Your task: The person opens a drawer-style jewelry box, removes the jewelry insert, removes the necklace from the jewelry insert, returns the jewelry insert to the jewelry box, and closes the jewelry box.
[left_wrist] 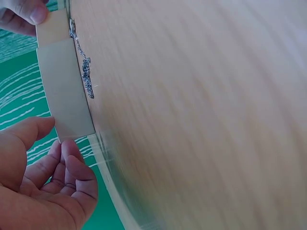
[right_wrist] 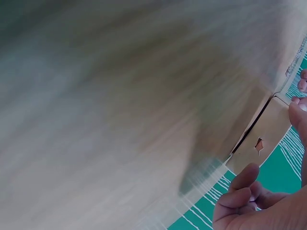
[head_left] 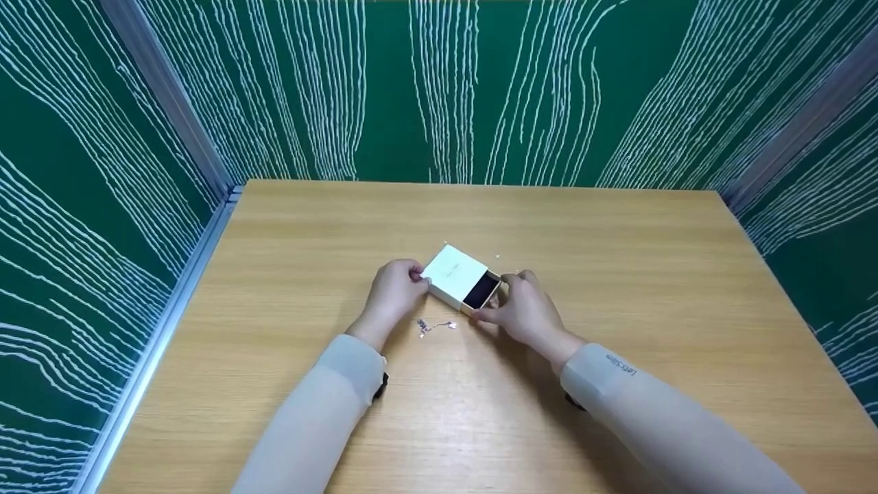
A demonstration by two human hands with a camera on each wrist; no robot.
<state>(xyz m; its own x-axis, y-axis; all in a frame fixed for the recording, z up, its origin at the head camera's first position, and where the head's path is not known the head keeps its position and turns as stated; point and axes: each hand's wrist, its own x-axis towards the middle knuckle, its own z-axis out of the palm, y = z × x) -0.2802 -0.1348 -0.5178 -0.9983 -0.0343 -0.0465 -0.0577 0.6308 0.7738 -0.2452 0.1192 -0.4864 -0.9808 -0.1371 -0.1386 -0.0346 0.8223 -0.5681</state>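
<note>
Left hand point(head_left: 396, 288) is gripping the sleeve point(head_left: 449, 271); right hand point(head_left: 523, 310) is pinching the drawer point(head_left: 482, 291), half out. Next, presumably: steady pull, clear of the chain point(head_left: 435, 326).

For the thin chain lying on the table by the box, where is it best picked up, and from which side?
The chain lies flat in a small loose heap on the table, just in front of the box, between the left hand and right hand. Probably best pinched from above at its bunched middle with fingertips; it offers no edge for a sideways grip.
</note>
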